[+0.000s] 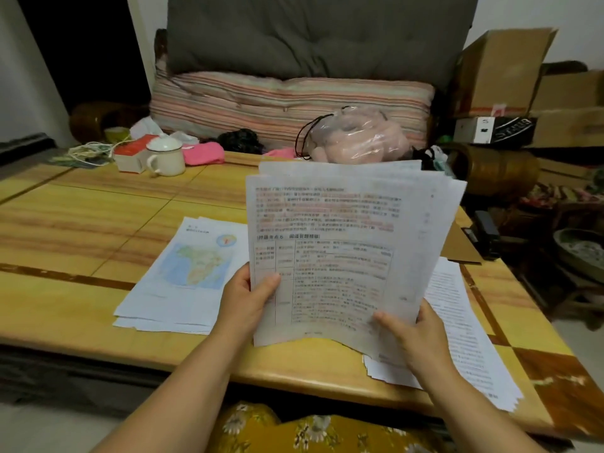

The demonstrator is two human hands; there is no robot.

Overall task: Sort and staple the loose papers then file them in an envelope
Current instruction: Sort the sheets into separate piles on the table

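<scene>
A fanned sheaf of printed sheets (343, 253) is held upright above the table's near edge, its front page covered in dense text with red highlighting and a ruled grid. A second stack (183, 276), topped by a coloured map page, is laid flat at the left. A third text-covered pile (464, 338) is spread flat at the right, overhanging the edge.

A single wide-angle camera worn on the head looks forward and down from just above and behind the hands, left hand (243, 302) and right hand (415, 335), which sit close in the lower centre. Beyond them the surface (98, 223) stretches away to cushions (287, 99) and boxes (503, 70); edges bend, apparently from lens distortion.
</scene>
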